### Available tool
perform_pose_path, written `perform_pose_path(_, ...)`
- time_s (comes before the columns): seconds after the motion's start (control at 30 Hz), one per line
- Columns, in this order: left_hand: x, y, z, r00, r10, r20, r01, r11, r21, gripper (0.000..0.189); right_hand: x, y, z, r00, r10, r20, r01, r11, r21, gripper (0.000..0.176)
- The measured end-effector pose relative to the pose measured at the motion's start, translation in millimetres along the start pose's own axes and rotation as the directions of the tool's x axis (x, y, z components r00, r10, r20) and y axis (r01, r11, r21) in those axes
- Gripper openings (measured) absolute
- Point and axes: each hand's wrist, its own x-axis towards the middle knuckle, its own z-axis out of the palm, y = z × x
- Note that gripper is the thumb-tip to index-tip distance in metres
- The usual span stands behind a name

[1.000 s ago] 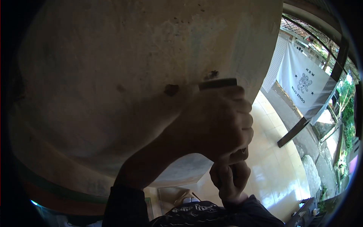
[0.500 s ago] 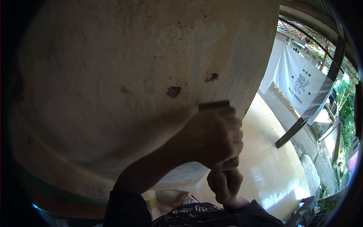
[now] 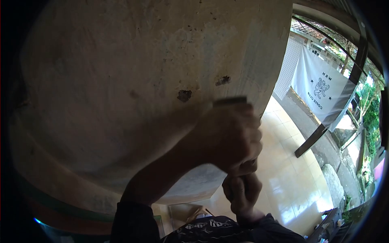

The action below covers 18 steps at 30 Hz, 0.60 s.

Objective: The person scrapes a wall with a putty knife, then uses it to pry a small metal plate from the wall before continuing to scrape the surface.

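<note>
A wall point(image 3: 121, 60) with worn, stained paint and two chipped patches fills most of the view. A scraper point(image 3: 229, 101) shows only its dark flat blade, which lies at or close to the wall just below the patches. My left hand point(image 3: 231, 139), blurred by motion, is closed in a fist right behind the blade. Below it, my right hand point(image 3: 242, 192) is also closed, one fist stacked against the other along what looks like the same handle. The handle itself is hidden by the fingers.
Right of the wall's edge lies a shiny tiled floor point(image 3: 279, 178). Beyond it hangs a white banner point(image 3: 320, 87) by a dark post point(image 3: 310, 141). A large stone point(image 3: 332, 184) sits at the floor's edge. A green band point(image 3: 60, 208) runs along the wall's lower left.
Both hands and the scraper have moved a little up the wall, so the blade is nearer the chipped patches. The view has shifted slightly. The grip looks the same.
</note>
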Motion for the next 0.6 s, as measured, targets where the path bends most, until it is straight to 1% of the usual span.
perform_pose_path(0.03, 7, -3, -6, 1.000, -0.003, -0.002, 0.003, 1.000, -0.004, 0.021, 10, -9, 3, 1.000, -0.023, -0.014, 0.023, 1.000, 0.003, 0.019)
perform_pose_path(0.07, 15, -7, -11, 0.998, -0.023, -0.057, 0.023, 1.000, -0.005, 0.021, 14, -14, 6, 1.000, -0.019, -0.016, 0.019, 1.000, -0.001, 0.019)
perform_pose_path(0.1, 21, -8, -13, 0.993, -0.040, -0.114, 0.040, 0.999, -0.001, 0.020, 18, -18, 7, 0.999, -0.041, -0.014, 0.042, 0.999, 0.007, 0.025)
perform_pose_path(0.13, 18, -5, -12, 0.992, -0.038, -0.120, 0.038, 0.999, 0.003, 0.020, 21, -20, 9, 0.998, -0.067, -0.009, 0.067, 0.998, 0.014, 0.031)
perform_pose_path(0.17, 11, 0, -8, 0.995, -0.062, -0.078, 0.063, 0.998, 0.016, 0.020, 15, -12, 6, 0.995, -0.092, 0.027, 0.092, 0.996, -0.007, 0.032)
perform_pose_path(0.2, 6, 2, -5, 0.996, -0.087, -0.029, 0.088, 0.996, 0.027, 0.019, 9, -5, 6, 0.997, -0.063, 0.032, 0.063, 0.998, -0.001, 0.032)
perform_pose_path(0.23, 4, 2, -3, 0.996, -0.085, -0.026, 0.086, 0.996, 0.034, 0.019, 3, -3, 7, 0.999, -0.046, 0.023, 0.045, 0.999, 0.027, 0.026)
perform_pose_path(0.27, 3, 1, -3, 0.995, -0.058, -0.087, 0.058, 0.998, -0.004, 0.019, 1, -1, 8, 0.999, -0.029, 0.017, 0.028, 0.998, 0.056, 0.021)
perform_pose_path(0.3, 4, 2, -5, 0.989, -0.033, -0.143, 0.027, 0.998, -0.048, 0.019, 4, -4, 6, 0.999, -0.038, 0.036, 0.036, 0.998, 0.042, 0.020)
perform_pose_path(0.33, 6, -1, -8, 0.990, -0.033, -0.137, 0.026, 0.998, -0.052, 0.019, 7, -11, 3, 0.998, -0.041, 0.054, 0.040, 0.999, 0.024, 0.020)
perform_pose_path(0.37, 15, -7, -17, 0.993, -0.019, -0.113, 0.018, 1.000, -0.017, 0.019, 16, -22, 7, 0.999, -0.023, 0.023, 0.021, 0.995, 0.099, 0.019)
perform_pose_path(0.4, 21, -10, -20, 0.996, -0.007, -0.091, 0.008, 1.000, 0.014, 0.019, 19, -22, 8, 1.000, -0.019, 0.023, 0.016, 0.995, 0.094, 0.019)
perform_pose_path(0.43, 20, -8, -19, 0.995, -0.009, -0.097, 0.010, 1.000, 0.010, 0.019, 21, -21, 9, 0.998, -0.062, 0.019, 0.061, 0.997, 0.037, 0.025)
perform_pose_path(0.47, 17, -5, -16, 0.994, -0.029, -0.108, 0.034, 0.998, 0.045, 0.019, 23, -18, 10, 0.993, -0.112, 0.022, 0.112, 0.993, -0.020, 0.032)
perform_pose_path(0.5, 14, -2, -14, 0.992, -0.047, -0.115, 0.057, 0.995, 0.082, 0.019, 16, -10, 10, 0.991, -0.130, 0.020, 0.131, 0.990, -0.058, 0.033)
perform_pose_path(0.53, 9, 1, -8, 0.993, -0.045, -0.109, 0.054, 0.995, 0.087, 0.019, 7, -3, 8, 0.997, -0.073, 0.035, 0.074, 0.997, -0.028, 0.035)
perform_pose_path(0.6, 4, 6, -4, 0.984, -0.032, -0.177, 0.031, 0.999, -0.009, 0.018, 4, 2, 12, 0.997, -0.077, 0.019, 0.079, 0.993, -0.092, 0.035)
